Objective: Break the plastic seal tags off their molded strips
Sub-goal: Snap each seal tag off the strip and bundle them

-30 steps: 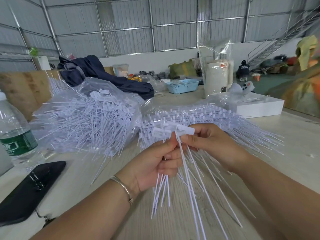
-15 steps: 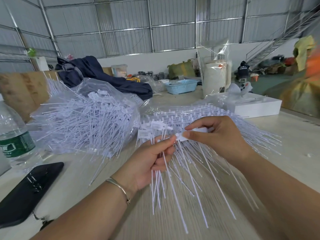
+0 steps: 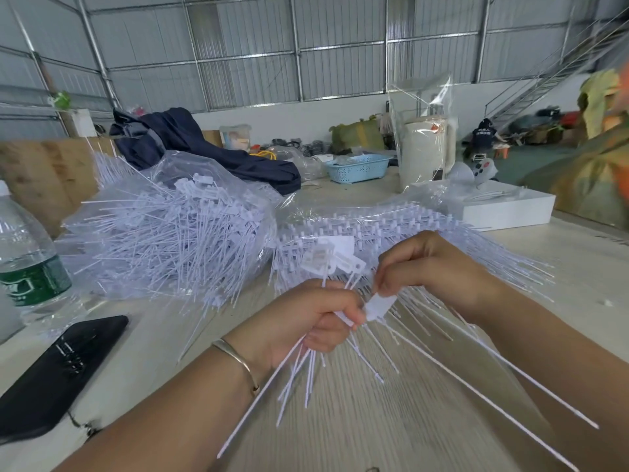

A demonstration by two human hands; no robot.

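Observation:
My left hand (image 3: 315,318) grips a bundle of white seal tags (image 3: 335,258); their flat heads stick up above the fist and their thin tails fan out below it. My right hand (image 3: 432,267) pinches the head of one white tag (image 3: 379,304) right beside my left thumb, its long tail running down to the right. Behind both hands lies a stack of molded tag strips (image 3: 401,226) under clear plastic. To the left, a clear bag holds a heap of loose white tags (image 3: 170,233).
A water bottle (image 3: 29,264) and a black phone (image 3: 58,373) sit at the left on the pale wooden table (image 3: 374,420). A white box (image 3: 510,209), a blue basket (image 3: 357,168), a wrapped white cylinder (image 3: 425,151) and dark clothing (image 3: 204,148) stand further back.
My left hand has dropped lower and closed tighter on its bundle. My right hand has pulled one tag down beside the left thumb, away from the heads above.

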